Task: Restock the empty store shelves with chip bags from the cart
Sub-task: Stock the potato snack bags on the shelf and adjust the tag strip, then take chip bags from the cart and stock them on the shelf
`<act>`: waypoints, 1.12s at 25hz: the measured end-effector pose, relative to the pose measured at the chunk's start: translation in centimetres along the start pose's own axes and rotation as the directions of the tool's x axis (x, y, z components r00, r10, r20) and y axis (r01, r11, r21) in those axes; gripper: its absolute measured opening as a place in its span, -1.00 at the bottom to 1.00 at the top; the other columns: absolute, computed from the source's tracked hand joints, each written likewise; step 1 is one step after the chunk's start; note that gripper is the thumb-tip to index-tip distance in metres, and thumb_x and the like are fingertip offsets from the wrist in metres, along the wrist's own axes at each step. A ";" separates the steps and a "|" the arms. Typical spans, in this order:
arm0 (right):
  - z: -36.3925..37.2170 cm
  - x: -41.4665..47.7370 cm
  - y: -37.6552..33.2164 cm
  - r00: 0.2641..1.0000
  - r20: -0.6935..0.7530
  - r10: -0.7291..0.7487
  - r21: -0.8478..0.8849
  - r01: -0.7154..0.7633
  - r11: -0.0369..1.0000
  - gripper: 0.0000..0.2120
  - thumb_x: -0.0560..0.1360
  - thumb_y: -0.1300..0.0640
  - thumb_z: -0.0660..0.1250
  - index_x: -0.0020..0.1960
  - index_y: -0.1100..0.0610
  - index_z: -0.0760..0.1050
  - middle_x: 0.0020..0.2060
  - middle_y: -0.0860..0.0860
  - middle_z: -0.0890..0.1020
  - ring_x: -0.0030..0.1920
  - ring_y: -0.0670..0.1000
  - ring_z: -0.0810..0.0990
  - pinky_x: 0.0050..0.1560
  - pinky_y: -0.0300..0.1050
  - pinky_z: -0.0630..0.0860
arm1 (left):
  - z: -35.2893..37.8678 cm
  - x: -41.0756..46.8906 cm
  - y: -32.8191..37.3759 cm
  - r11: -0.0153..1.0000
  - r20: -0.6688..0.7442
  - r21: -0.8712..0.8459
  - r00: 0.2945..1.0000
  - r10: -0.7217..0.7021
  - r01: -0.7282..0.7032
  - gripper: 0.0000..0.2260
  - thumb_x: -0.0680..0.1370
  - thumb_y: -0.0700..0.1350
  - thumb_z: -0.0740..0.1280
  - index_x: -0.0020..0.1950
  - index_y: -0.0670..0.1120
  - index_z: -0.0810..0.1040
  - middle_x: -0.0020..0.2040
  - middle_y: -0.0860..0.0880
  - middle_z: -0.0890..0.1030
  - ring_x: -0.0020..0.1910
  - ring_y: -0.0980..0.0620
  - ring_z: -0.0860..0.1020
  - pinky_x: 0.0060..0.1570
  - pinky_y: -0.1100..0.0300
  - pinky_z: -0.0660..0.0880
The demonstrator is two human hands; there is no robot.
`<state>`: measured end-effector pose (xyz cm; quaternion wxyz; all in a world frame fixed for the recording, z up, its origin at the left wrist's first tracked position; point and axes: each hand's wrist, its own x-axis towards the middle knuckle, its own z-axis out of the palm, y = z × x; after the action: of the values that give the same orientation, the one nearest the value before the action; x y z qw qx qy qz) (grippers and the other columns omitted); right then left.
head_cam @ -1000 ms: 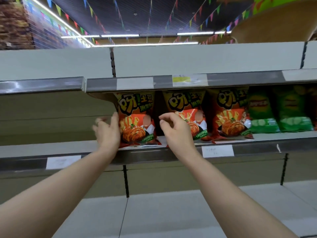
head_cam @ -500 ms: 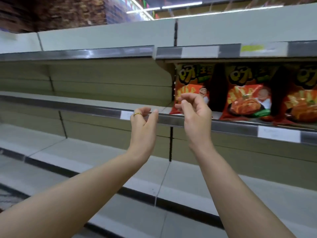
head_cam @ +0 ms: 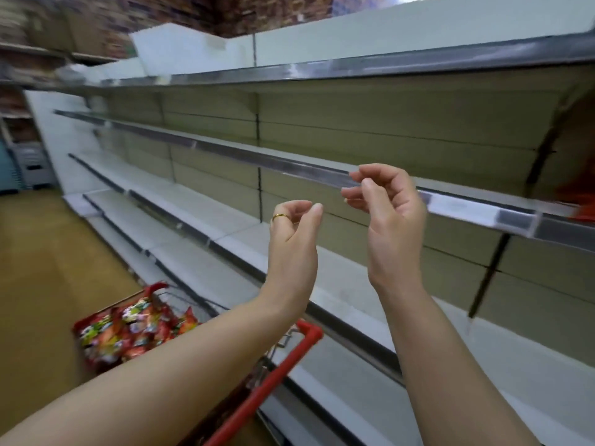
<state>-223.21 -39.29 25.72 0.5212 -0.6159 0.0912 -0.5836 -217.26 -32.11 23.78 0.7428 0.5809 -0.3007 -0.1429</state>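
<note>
Drawn back off the stocked spot as the view swings left: cart (head_cam: 154, 288) holding chip bags (head_cam: 128, 329) sits low left, left hand (head_cam: 291, 252) then right hand (head_cam: 391, 226) hang loosely curled, empty, before shelves (head_cam: 225, 152).

1. A red bag (head_cam: 581, 201) at the right edge is cut off and smeared; its print cannot be read.
2. The chip bags (head_cam: 128, 329) in the cart (head_cam: 309, 331) are blurred, and the left forearm (head_cam: 167, 371) hides the cart's near part.
3. The cart's red handle runs out past the bottom edge.
4. The label (head_cam: 457, 206) on the shelf rail (head_cam: 289, 165) is too blurred to read.
5. The goods (head_cam: 42, 30) at the top left are only a blur.
</note>
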 end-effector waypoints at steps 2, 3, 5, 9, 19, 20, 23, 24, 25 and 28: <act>3.7 -0.5 2.4 0.999 0.041 0.037 0.031 -0.038 0.999 -0.81 0.55 0.31 0.18 -0.07 0.07 0.49 -0.14 0.00 0.60 -0.17 -0.07 0.60 -0.10 -0.29 0.54 | -4.0 1.5 -1.2 0.999 -0.046 0.010 0.998 -0.034 0.035 -0.89 0.60 -0.02 0.18 0.10 0.01 0.40 0.08 0.03 0.48 0.09 0.14 0.46 -0.06 0.37 0.36; 5.5 -0.8 3.7 0.996 0.064 0.065 0.043 -0.068 0.997 -0.81 0.55 0.32 0.18 -0.08 0.08 0.49 -0.14 0.00 0.60 -0.18 -0.07 0.60 -0.10 -0.29 0.53 | -5.9 2.1 -1.9 0.998 -0.081 0.009 0.995 -0.055 0.056 -0.92 0.60 -0.02 0.18 0.07 0.03 0.40 0.07 0.02 0.48 0.08 0.13 0.46 -0.06 0.36 0.37; 9.0 -1.8 6.9 0.978 0.140 0.154 0.045 -0.162 0.986 -0.81 0.55 0.33 0.17 -0.09 0.10 0.49 -0.17 0.02 0.60 -0.21 -0.05 0.59 -0.12 -0.28 0.54 | -10.0 3.4 -3.9 0.995 -0.169 -0.016 0.981 -0.095 0.094 -0.96 0.60 -0.08 0.21 0.01 0.00 0.43 0.00 0.01 0.51 0.00 0.12 0.49 -0.07 0.35 0.40; 14.5 -4.5 14.2 0.863 0.350 0.364 -0.069 -0.364 0.929 -0.79 0.54 0.32 0.19 -0.15 0.09 0.51 -0.22 0.06 0.61 -0.25 -0.04 0.58 -0.17 -0.23 0.56 | -17.4 4.5 -9.2 0.976 -0.353 -0.071 0.909 -0.219 0.208 -0.87 0.56 -0.28 0.23 -0.13 -0.09 0.47 -0.17 -0.06 0.52 -0.24 0.09 0.51 -0.30 0.41 0.42; 21.9 -10.0 35.6 0.276 0.581 0.765 -0.700 -0.310 0.643 -0.75 0.54 0.10 0.26 0.19 0.15 0.42 0.04 0.11 0.57 -0.03 0.06 0.56 -0.15 -0.14 0.43 | -26.4 5.9 -21.8 0.808 -0.717 -0.248 0.459 -0.524 0.535 -0.88 0.57 -0.22 0.23 0.11 -0.12 0.42 -0.01 -0.11 0.51 -0.23 0.07 0.49 -0.19 0.18 0.41; 22.2 -10.7 37.7 0.183 0.550 0.815 -0.770 -0.267 0.580 -0.58 0.53 0.04 0.28 0.31 0.20 0.33 0.14 0.15 0.53 0.08 0.11 0.54 -0.11 -0.13 0.44 | -26.5 6.0 -23.1 0.784 -0.723 -0.281 0.415 -0.552 0.553 -0.83 0.58 -0.22 0.22 0.16 -0.14 0.41 -0.01 -0.12 0.52 -0.24 0.07 0.49 -0.21 0.18 0.40; 23.0 -12.5 42.3 -0.043 0.418 0.907 -0.890 -0.219 0.400 -0.10 0.44 -0.07 0.40 0.51 0.24 -0.07 0.42 0.19 0.27 0.38 0.18 0.32 0.26 -0.01 0.37 | -26.3 6.4 -26.2 0.718 -0.724 -0.353 0.311 -0.615 0.600 -0.74 0.58 -0.22 0.22 0.26 -0.18 0.38 0.02 -0.15 0.54 -0.26 0.06 0.51 -0.25 0.19 0.40; 23.1 -13.2 43.4 -0.108 0.352 0.930 -0.924 -0.201 0.327 0.00 0.42 -0.08 0.42 0.52 0.24 -0.19 0.47 0.20 0.18 0.43 0.18 0.23 0.33 0.01 0.30 | -26.1 6.5 -27.0 0.703 -0.724 -0.372 0.285 -0.629 0.606 -0.75 0.58 -0.22 0.22 0.26 -0.17 0.37 0.03 -0.15 0.54 -0.27 0.06 0.52 -0.24 0.19 0.40; 22.9 -14.0 44.4 -0.168 0.298 0.940 -0.945 -0.188 0.267 0.06 0.40 -0.07 0.44 0.50 0.25 -0.27 0.48 0.19 0.13 0.46 0.18 0.18 0.38 0.01 0.24 | -25.9 6.5 -27.6 0.692 -0.721 -0.390 0.266 -0.640 0.607 -0.75 0.58 -0.22 0.21 0.26 -0.14 0.35 0.03 -0.15 0.54 -0.26 0.06 0.53 -0.23 0.20 0.41; 21.6 -17.1 46.5 -0.253 0.259 0.932 -0.955 -0.212 0.207 0.08 0.33 -0.02 0.51 0.51 0.20 -0.18 0.45 0.13 0.26 0.44 0.14 0.24 0.42 0.01 0.24 | -25.8 6.3 -28.6 0.684 -0.725 -0.409 0.240 -0.646 0.604 -0.73 0.58 -0.22 0.22 0.28 -0.10 0.34 0.04 -0.14 0.53 -0.20 0.05 0.53 -0.22 0.23 0.43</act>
<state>-187.70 -35.89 -14.90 0.4508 -0.7714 0.2682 0.3604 -192.60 -23.78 -5.31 0.6825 0.6277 0.3472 -0.1401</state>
